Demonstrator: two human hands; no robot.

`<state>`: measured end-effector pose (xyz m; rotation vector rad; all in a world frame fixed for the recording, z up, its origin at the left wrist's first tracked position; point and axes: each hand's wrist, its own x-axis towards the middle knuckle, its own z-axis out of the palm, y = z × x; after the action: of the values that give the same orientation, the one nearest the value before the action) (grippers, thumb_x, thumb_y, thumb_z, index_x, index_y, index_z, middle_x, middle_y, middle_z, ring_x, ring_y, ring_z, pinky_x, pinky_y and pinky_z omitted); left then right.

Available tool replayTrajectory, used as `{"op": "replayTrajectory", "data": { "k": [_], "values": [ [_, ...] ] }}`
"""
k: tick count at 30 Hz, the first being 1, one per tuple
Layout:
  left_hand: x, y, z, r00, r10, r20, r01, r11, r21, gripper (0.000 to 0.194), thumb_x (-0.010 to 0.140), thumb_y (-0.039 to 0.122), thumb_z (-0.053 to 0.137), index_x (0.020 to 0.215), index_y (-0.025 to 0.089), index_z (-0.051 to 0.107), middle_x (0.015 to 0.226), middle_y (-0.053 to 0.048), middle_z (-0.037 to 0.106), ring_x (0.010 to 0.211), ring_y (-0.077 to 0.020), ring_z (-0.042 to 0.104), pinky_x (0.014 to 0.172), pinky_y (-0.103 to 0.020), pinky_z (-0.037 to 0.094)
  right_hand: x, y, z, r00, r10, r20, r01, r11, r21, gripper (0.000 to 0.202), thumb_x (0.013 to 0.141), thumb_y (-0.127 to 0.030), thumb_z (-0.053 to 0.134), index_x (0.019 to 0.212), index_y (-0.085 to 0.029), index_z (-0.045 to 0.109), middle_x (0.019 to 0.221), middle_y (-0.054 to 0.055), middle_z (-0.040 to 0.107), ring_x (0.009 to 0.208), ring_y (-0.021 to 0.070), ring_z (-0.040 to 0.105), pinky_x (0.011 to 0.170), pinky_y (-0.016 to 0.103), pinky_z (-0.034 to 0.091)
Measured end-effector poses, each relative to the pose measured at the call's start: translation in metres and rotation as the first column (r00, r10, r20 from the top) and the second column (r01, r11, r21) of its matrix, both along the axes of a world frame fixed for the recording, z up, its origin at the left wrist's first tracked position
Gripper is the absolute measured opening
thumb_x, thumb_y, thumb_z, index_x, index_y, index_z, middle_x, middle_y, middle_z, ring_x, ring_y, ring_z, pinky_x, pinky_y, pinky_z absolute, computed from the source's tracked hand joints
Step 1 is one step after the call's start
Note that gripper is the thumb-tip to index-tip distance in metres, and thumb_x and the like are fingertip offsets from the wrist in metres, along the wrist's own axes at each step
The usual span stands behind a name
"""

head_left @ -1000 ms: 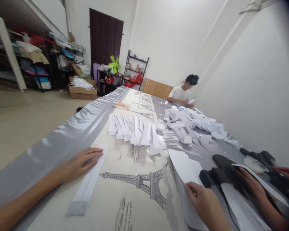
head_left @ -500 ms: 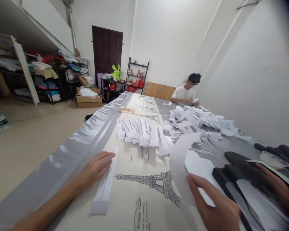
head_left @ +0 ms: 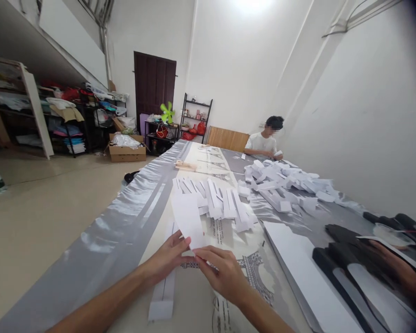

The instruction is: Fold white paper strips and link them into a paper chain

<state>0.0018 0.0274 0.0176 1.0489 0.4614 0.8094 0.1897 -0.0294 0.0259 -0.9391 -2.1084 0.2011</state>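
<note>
Both of my hands pinch one curved white sheet of paper (head_left: 189,215) above the table. My left hand (head_left: 168,256) grips its lower left edge, thumb on top. My right hand (head_left: 223,270) holds the lower right edge between thumb and fingers. Beneath my left hand lies a folded white paper strip (head_left: 162,307), partly covered by the hand. A row of folded white papers (head_left: 223,201) lies just beyond the held sheet. To the right of my right hand is a stack of white paper sheets (head_left: 298,268).
A printed cream and grey tablecloth (head_left: 100,249) covers the long table. Loose folded papers (head_left: 287,178) are heaped at the far right, near a seated person (head_left: 263,141) handling paper. Black objects (head_left: 336,259) line the right edge. A wooden item (head_left: 185,165) lies farther up.
My right hand has brought a sheet from the stack leftward over the table. My left hand has left the folded strip and now grips that sheet too. The view has tilted up slightly.
</note>
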Motion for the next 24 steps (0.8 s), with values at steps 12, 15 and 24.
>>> {"op": "replayTrajectory", "data": {
  "k": [12,15,24],
  "values": [
    [-0.018,0.011,-0.014,0.965,0.257,-0.056,-0.263,0.927,-0.269,0.042,0.081,0.044,0.08,0.114,0.021,0.071,0.124,-0.011,0.067,0.114,-0.028,0.062,0.093,-0.037,0.051,0.001,0.044,-0.004,0.762,-0.178,-0.623,-0.089,0.924,-0.373,0.036,0.101,-0.047,0.05,0.096,-0.021,0.075,0.097,0.009,0.076,0.09,0.0236,0.07,0.079,0.035,0.055],
    [-0.015,0.006,-0.014,0.976,0.216,-0.036,-0.216,0.921,-0.325,0.037,0.078,0.041,0.083,0.108,0.023,0.07,0.111,-0.007,0.067,0.095,-0.0201,0.064,0.082,-0.032,0.052,0.002,0.044,-0.025,0.598,-0.304,-0.742,-0.212,0.833,-0.511,0.039,0.099,-0.052,0.053,0.104,-0.018,0.071,0.106,0.013,0.073,0.091,0.0246,0.069,0.075,0.035,0.055],
    [0.0,-0.025,-0.01,0.979,-0.165,0.119,0.191,0.946,-0.262,0.042,0.071,0.038,0.089,0.098,0.017,0.064,0.071,0.004,0.045,0.053,-0.0046,0.038,0.052,-0.02,0.032,-0.022,0.025,-0.016,0.427,-0.134,-0.894,-0.664,0.624,-0.411,0.041,0.095,-0.048,0.062,0.127,-0.023,0.064,0.118,0.011,0.069,0.102,0.025,0.064,0.091,0.04,0.05]
  ]
}}
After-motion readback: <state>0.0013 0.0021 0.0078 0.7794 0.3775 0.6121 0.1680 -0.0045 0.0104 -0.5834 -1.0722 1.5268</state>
